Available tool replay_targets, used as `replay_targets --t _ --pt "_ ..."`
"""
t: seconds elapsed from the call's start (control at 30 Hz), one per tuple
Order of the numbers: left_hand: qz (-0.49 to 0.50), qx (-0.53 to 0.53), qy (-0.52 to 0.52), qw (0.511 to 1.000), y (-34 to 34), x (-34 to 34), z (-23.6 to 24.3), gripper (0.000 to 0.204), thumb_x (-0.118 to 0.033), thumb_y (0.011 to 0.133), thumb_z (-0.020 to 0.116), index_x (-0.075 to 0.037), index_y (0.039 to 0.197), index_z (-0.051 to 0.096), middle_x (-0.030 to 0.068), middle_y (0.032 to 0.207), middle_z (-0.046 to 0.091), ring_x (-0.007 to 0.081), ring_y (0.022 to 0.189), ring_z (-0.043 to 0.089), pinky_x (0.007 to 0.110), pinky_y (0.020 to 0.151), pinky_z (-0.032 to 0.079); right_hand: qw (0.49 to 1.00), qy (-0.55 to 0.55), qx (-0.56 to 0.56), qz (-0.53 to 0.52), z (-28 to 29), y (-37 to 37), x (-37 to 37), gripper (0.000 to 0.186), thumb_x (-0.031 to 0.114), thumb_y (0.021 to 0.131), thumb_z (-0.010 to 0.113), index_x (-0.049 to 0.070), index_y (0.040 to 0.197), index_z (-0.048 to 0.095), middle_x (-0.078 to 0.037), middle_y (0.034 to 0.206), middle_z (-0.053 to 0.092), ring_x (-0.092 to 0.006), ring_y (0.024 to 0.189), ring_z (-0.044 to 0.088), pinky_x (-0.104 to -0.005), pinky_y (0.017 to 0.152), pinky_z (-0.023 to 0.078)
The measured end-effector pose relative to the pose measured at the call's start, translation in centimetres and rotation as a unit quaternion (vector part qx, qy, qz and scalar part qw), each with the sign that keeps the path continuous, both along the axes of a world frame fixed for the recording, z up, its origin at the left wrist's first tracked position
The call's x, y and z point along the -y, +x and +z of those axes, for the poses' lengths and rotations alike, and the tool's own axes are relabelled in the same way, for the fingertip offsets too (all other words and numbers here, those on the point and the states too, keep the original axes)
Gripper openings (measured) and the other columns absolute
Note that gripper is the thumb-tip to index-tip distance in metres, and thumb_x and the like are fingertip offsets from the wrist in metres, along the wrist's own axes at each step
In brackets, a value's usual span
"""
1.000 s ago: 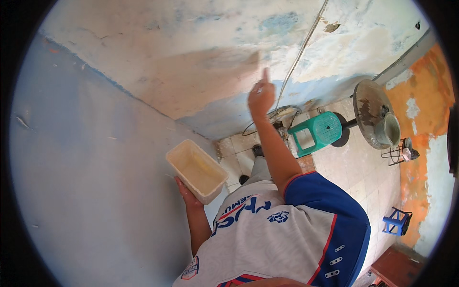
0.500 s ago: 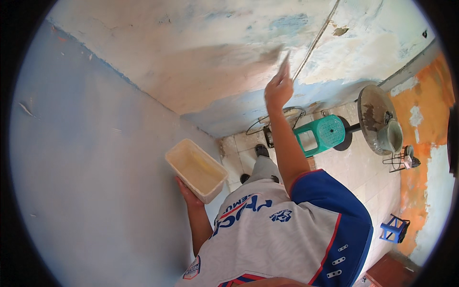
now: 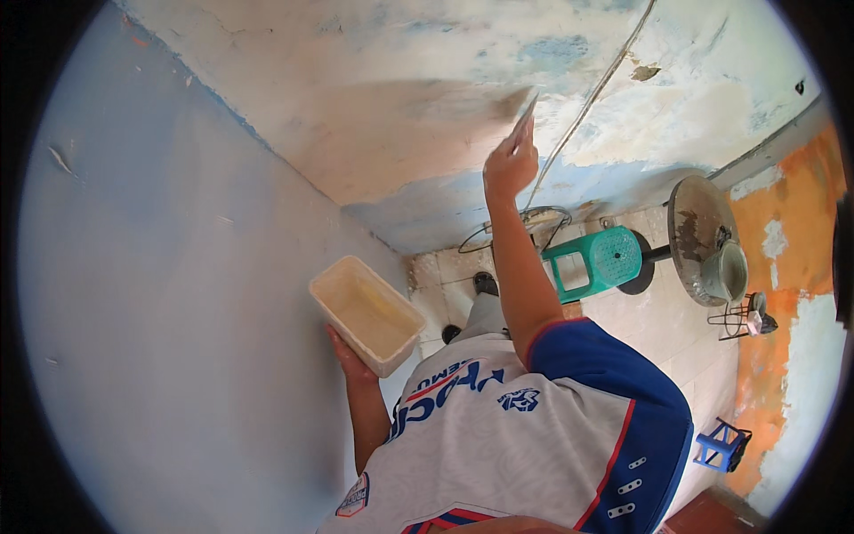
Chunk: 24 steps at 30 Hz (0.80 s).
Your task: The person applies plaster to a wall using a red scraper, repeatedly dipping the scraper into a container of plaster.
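My right hand (image 3: 511,169) is raised to the patchy wall (image 3: 391,125), its fingers closed around a putty knife (image 3: 526,111). The blade's tip lies at the wall's surface, beside a smeared, pale pinkish patch; the handle is mostly hidden in my grip. Low at the left, my left hand (image 3: 352,358) supports a cream rectangular plastic tub (image 3: 384,349) from beneath and the side. The tub is tilted so that its inside shows, with a thin yellowish coating on it. Most of my left fingers are hidden behind the tub.
A plain bluish wall (image 3: 196,294) rises close on my left. A cable (image 3: 587,105) runs down the worked wall. Below stand a green plastic stool (image 3: 614,256) and a round table (image 3: 698,209) bearing a bucket (image 3: 731,271). Farther right is a blue stool (image 3: 716,445) near an orange wall (image 3: 774,222).
My right hand and the putty knife have shifted slightly left along the wall. The tub in my left hand has hardly moved. The view has turned a little.
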State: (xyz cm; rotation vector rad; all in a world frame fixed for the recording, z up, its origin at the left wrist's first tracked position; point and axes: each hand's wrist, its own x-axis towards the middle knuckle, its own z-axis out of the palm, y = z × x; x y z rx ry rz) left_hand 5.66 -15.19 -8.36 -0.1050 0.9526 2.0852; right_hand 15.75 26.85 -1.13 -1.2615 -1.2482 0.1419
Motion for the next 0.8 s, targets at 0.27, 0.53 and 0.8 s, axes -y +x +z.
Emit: replay_targets --t 0.27,0.53,0.8 --pt "-0.006 0.028 0.025 0.999 0.2 0.8 -0.3 0.07 -0.063 0.104 0.04 -0.013 0.154 0.04 0.0094 0.154 0.047 0.0307 0.137 0.051 0.046 0.112 0.045 0.922 -0.074 0.221 0.311 -3.2 -6.4 9.3 0.049 0.012 0.093 0.061 0.019 0.141 0.06 -0.015 0.091 0.071 -0.0361 0.075 0.07 -0.0495 0.066 0.056" --pt "-0.005 0.003 0.031 0.999 0.2 0.6 -0.6 0.071 -0.063 0.103 0.042 -0.014 0.155 0.039 0.0089 0.154 0.048 0.0301 0.136 0.051 0.046 0.112 0.045 0.98 -0.102 0.168 0.024 -1.0 0.6 -2.5 0.037 0.015 0.092 0.062 0.003 0.127 0.063 -0.013 0.07 0.064 -0.0323 0.067 0.064 -0.0428 0.056 0.049" --pt "0.0 -0.006 0.02 1.0 0.1 -0.3 0.4 0.071 -0.063 0.105 0.039 -0.012 0.155 0.038 0.0102 0.152 0.048 0.0302 0.136 0.051 0.045 0.112 0.044 0.967 -0.064 0.153 0.195 -2.4 -3.4 6.6 0.035 0.016 0.095 0.062 0.012 0.129 0.069 -0.013 0.074 0.067 -0.0326 0.068 0.067 -0.0445 0.06 0.053"
